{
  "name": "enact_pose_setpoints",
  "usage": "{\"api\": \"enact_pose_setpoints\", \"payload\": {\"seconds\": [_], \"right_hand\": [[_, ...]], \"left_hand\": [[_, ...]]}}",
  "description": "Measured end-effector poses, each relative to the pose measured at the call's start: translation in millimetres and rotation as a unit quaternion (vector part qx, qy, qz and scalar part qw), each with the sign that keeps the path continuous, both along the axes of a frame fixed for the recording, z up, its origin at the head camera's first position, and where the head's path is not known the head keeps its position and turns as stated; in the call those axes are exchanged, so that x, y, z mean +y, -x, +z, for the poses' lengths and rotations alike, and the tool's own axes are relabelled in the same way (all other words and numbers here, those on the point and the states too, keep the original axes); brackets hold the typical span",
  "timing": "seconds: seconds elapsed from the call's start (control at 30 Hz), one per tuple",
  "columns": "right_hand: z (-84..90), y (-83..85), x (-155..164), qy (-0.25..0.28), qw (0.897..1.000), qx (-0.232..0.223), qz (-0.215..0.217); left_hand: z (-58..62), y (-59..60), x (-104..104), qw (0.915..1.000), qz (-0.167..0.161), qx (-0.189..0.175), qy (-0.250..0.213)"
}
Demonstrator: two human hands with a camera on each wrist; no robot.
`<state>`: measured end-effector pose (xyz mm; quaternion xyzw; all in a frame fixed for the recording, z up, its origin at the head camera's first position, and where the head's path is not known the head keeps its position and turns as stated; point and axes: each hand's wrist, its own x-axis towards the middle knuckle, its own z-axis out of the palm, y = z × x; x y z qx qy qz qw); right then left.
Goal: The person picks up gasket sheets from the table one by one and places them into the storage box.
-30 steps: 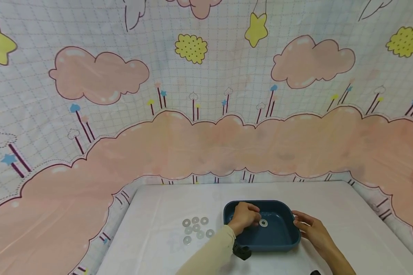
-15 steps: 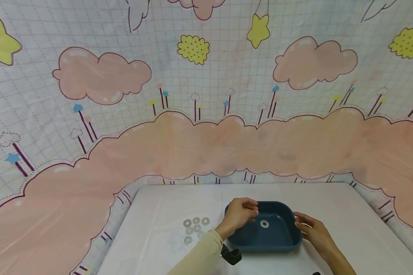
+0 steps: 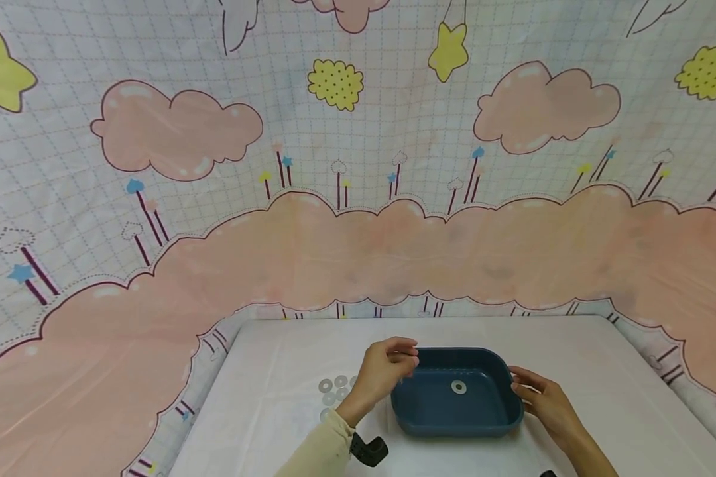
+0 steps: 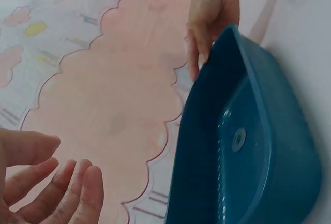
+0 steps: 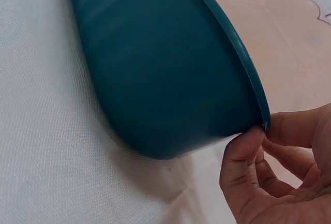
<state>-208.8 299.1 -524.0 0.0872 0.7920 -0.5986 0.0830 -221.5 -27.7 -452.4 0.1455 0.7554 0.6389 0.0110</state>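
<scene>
A dark blue, rounded rectangular plastic container [image 3: 435,407] stands on the white table, with one metal washer [image 3: 458,387] lying flat on its floor. My left hand [image 3: 377,372] is raised at the container's left end. In the left wrist view its fingers [image 4: 93,193] are loosely bent and hold nothing. At the opposite end, my right hand [image 3: 544,401] pinches the rim between thumb and fingers, seen close up in the right wrist view at the container's rim [image 5: 243,63]. Several more washers [image 3: 328,399] lie grouped on the table to the left, partly hidden by the left forearm.
The white table [image 3: 286,358] spreads out on both sides of the container. Behind it hangs a cloth backdrop [image 3: 358,258] printed with clouds and stars. A black wrist camera [image 3: 370,452] sits under the left wrist.
My left hand has come up out of the container and moved left, toward the loose washers. The right hand stays at the rim; the washer inside the container has not moved.
</scene>
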Motion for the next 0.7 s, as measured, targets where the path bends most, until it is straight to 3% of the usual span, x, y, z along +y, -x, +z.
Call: {"api": "enact_pose_setpoints", "payload": {"seconds": [0.2, 0.47, 0.7], "right_hand": [[0.2, 0.7, 0.2, 0.001, 1.000, -0.002, 0.000], [-0.6, -0.9, -0.1, 0.006, 1.000, -0.004, 0.003], [-0.4, 0.3, 1.3, 0.005, 1.000, -0.002, 0.001]], "left_hand": [[-2.5, 3.7, -22.6, 0.9992, 0.033, 0.018, 0.011], [-15.1, 0.3, -51.5, 0.9881, 0.083, 0.085, 0.097], [-30.6, -7.5, -82.4, 0.9822, 0.130, 0.093, 0.099]]}}
